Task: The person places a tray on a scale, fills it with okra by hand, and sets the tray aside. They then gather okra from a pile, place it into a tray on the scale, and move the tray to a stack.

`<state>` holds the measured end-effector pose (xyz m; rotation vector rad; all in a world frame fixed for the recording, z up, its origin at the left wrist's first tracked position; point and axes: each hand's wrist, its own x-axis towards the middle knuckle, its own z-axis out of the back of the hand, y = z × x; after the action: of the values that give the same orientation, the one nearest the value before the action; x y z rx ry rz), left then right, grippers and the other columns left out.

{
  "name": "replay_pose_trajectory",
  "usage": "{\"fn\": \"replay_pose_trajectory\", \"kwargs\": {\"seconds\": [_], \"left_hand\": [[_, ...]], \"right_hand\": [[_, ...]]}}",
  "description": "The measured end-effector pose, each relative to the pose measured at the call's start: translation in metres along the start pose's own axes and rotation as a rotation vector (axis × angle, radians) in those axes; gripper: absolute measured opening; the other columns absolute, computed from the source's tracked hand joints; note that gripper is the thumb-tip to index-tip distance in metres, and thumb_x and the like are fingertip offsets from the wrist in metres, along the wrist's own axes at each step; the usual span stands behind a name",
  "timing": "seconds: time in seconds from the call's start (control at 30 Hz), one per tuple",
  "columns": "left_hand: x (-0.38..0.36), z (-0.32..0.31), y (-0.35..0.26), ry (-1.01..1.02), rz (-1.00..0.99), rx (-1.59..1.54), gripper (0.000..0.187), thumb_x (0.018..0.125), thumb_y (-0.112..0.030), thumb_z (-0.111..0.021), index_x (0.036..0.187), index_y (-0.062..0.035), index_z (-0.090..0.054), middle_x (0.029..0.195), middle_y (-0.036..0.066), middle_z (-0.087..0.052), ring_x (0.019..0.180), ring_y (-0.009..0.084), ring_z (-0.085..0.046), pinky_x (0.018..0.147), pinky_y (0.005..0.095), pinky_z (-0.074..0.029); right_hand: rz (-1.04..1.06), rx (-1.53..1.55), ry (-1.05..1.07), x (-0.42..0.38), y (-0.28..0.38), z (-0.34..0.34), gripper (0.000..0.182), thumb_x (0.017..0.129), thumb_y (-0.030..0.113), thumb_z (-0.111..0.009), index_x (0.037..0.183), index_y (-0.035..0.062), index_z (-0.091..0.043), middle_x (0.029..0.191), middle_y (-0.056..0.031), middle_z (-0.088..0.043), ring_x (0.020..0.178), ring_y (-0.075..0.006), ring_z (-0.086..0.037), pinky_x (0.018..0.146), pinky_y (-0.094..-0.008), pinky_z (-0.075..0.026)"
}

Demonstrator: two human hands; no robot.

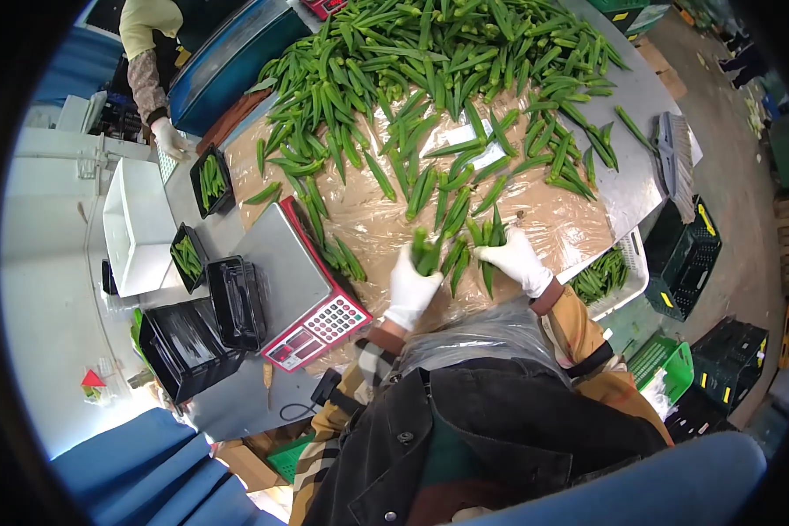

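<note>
Okra bundle [426, 254] is gripped upright in gloved left hand [411, 289], tips aligned for gathering. Right hand [517, 260] is pressed onto loose pods on the desk [579, 223], grip unclear. Scale [300, 294] kept close alongside.

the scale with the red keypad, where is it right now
In the head view the scale sits on the table left of the left hand, beside the stacked black trays.
</note>
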<state>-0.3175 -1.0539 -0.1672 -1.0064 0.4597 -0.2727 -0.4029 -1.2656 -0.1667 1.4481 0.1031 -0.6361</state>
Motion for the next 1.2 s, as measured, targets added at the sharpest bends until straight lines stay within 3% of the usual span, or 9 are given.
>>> {"fn": "replay_pose_trajectory", "kwargs": {"seconds": [0.13, 0.3, 0.43, 0.57, 0.67, 0.7, 0.8, 0.93, 1.2], "left_hand": [[0.01, -0.04, 0.016, 0.004, -0.255, 0.493, 0.06, 0.072, -0.008, -0.076, 0.125, -0.0037, -0.049, 0.103, 0.024, -0.065, 0.095, 0.0429, -0.063, 0.083, 0.0479, -0.052], [0.019, -0.03, 0.001, 0.174, -0.089, 0.57, 0.064, 0.074, -0.016, -0.079, 0.129, -0.0065, -0.046, 0.1, 0.022, -0.067, 0.092, 0.0413, -0.065, 0.079, 0.0487, -0.052], [0.017, -0.023, -0.003, 0.213, -0.084, 0.566, 0.065, 0.076, -0.02, -0.078, 0.13, -0.0076, -0.045, 0.102, 0.023, -0.067, 0.093, 0.0419, -0.065, 0.078, 0.0491, -0.052], [0.016, -0.024, -0.016, 0.262, -0.003, 0.633, 0.064, 0.075, -0.019, -0.08, 0.128, -0.0048, -0.048, 0.105, 0.022, -0.068, 0.096, 0.037, -0.067, 0.08, 0.0442, -0.054], [0.016, -0.014, -0.003, 0.154, 0.028, 0.02, 0.059, 0.076, -0.015, -0.082, 0.125, -0.0013, -0.051, 0.108, 0.015, -0.069, 0.098, 0.0257, -0.068, 0.083, 0.0371, -0.054], [0.012, -0.008, -0.007, 0.19, 0.102, -0.477, 0.052, 0.079, -0.007, -0.079, 0.124, 0.001, -0.054, 0.111, 0.008, -0.068, 0.101, 0.0169, -0.065, 0.088, 0.0319, -0.052], [0.007, 0.018, -0.02, 0.361, 0.25, -0.759, 0.051, 0.082, -0.003, -0.075, 0.128, 0.0, -0.054, 0.113, 0.006, -0.067, 0.101, 0.016, -0.064, 0.091, 0.0313, -0.051], [-0.018, 0.037, -0.02, 0.376, 0.19, -0.798, 0.053, 0.085, -0.002, -0.072, 0.133, -0.0007, -0.051, 0.118, 0.005, -0.064, 0.105, 0.0155, -0.062, 0.093, 0.0312, -0.05], [-0.059, 0.137, -0.023, 0.164, 0.186, -0.585, 0.063, 0.088, -0.01, -0.072, 0.143, -0.0025, -0.042, 0.126, 0.007, -0.06, 0.114, 0.0146, -0.056, 0.097, 0.032, -0.047]], "right_hand": [[0.332, -0.755, -0.395, 0.025, 0.027, 0.001, 0.034, 0.071, 0.02, -0.075, 0.1, 0.0083, -0.062, 0.092, -0.0123, -0.065, 0.09, -0.0323, -0.064, 0.078, -0.0414, -0.053], [0.626, -1.241, -0.207, 0.074, 0.006, 0.02, 0.028, 0.071, 0.014, -0.072, 0.096, 0.01, -0.06, 0.087, -0.0102, -0.062, 0.09, -0.0321, -0.061, 0.076, -0.0401, -0.054], [0.523, -1.373, -0.145, 0.075, 0.012, 0.033, 0.029, 0.073, 0.014, -0.07, 0.1, 0.0086, -0.061, 0.087, -0.012, -0.065, 0.084, -0.0332, -0.064, 0.074, -0.0409, -0.054], [0.239, -0.862, -0.313, 0.059, 0.026, 0.04, 0.038, 0.08, 0.018, -0.071, 0.113, 0.0001, -0.063, 0.087, -0.0143, -0.072, 0.076, -0.028, -0.069, 0.065, -0.0344, -0.055], [-0.163, 0.103, -0.087, 0.033, 0.053, 0.038, 0.033, 0.084, 0.02, -0.073, 0.108, -0.0014, -0.067, 0.084, -0.009, -0.072, 0.067, -0.0198, -0.068, 0.057, -0.0302, -0.053], [-0.204, 0.38, -0.02, 0.021, 0.054, 0.033, 0.025, 0.085, 0.019, -0.074, 0.1, -0.0012, -0.07, 0.084, -0.0051, -0.071, 0.064, -0.0146, -0.066, 0.053, -0.0275, -0.051], [-0.42, 0.82, 0.225, 0.008, 0.029, 0.0, 0.023, 0.09, 0.016, -0.07, 0.108, 0.0012, -0.068, 0.089, -0.0081, -0.072, 0.069, -0.0173, -0.067, 0.053, -0.0293, -0.05], [-0.396, 1.035, 0.26, -0.011, 0.025, -0.056, 0.028, 0.095, 0.008, -0.063, 0.122, -0.0008, -0.061, 0.112, -0.0117, -0.068, 0.101, -0.0221, -0.066, 0.087, -0.0344, -0.055], [-0.46, 1.027, 0.531, -0.027, 0.078, -0.152, 0.033, 0.1, 0.02, -0.06, 0.127, 0.0019, -0.058, 0.12, -0.0106, -0.065, 0.106, -0.0213, -0.065, 0.092, -0.0361, -0.054]]}}
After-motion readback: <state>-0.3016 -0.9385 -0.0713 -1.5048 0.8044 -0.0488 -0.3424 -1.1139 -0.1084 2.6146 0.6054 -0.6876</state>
